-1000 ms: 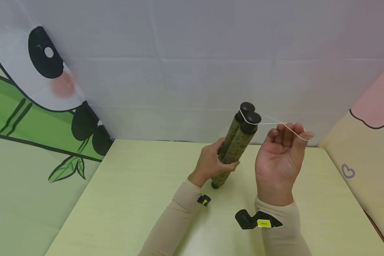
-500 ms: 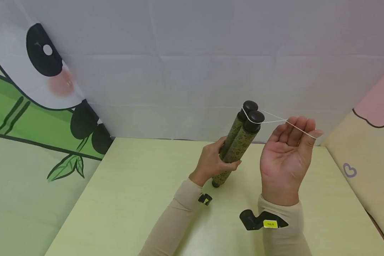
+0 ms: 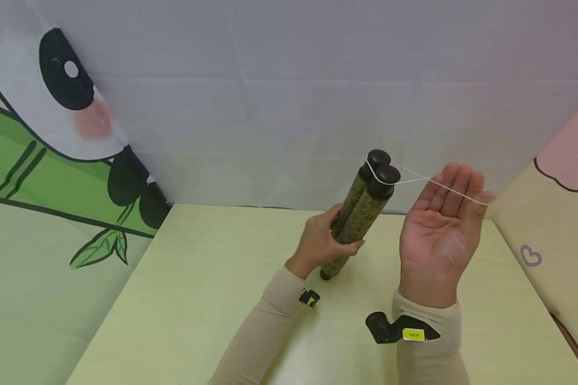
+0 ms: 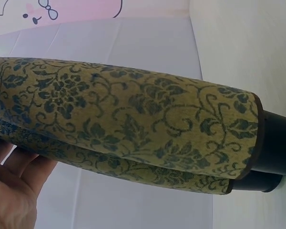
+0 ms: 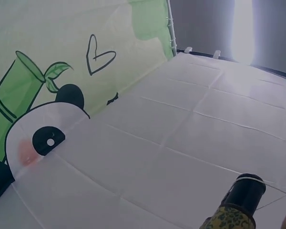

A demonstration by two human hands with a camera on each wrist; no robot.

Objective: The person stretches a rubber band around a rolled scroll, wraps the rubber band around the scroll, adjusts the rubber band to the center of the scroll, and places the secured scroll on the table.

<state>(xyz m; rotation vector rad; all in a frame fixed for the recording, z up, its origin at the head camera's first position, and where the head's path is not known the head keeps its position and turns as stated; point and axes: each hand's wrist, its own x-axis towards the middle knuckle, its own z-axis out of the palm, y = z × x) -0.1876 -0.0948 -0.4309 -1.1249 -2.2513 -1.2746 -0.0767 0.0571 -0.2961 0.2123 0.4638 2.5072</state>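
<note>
Two rolled scrolls (image 3: 365, 216) in yellow-green brocade with dark floral figures lean side by side, their black end knobs (image 3: 384, 176) uppermost. My left hand (image 3: 318, 240) grips both around the middle; their lower ends are close to the tabletop. In the left wrist view the brocade of the nearer scroll (image 4: 133, 114) fills the middle. A thin white elastic band (image 3: 455, 191) loops around the upper knobs, crosses over itself and stretches to my right hand (image 3: 435, 235). That hand is palm up with fingers extended, the band hooked over the thumb and passing behind the fingers.
A pale yellow tabletop (image 3: 188, 278) lies under both arms. A white cloth wall (image 3: 270, 117) closes off the back, with painted cartoon panels at left and right. Black wrist cameras (image 3: 390, 327) sit on the sleeves.
My right hand has moved right and up, away from the scrolls, and its fingers have straightened, drawing the band longer. The scrolls in my left hand have shifted slightly right.
</note>
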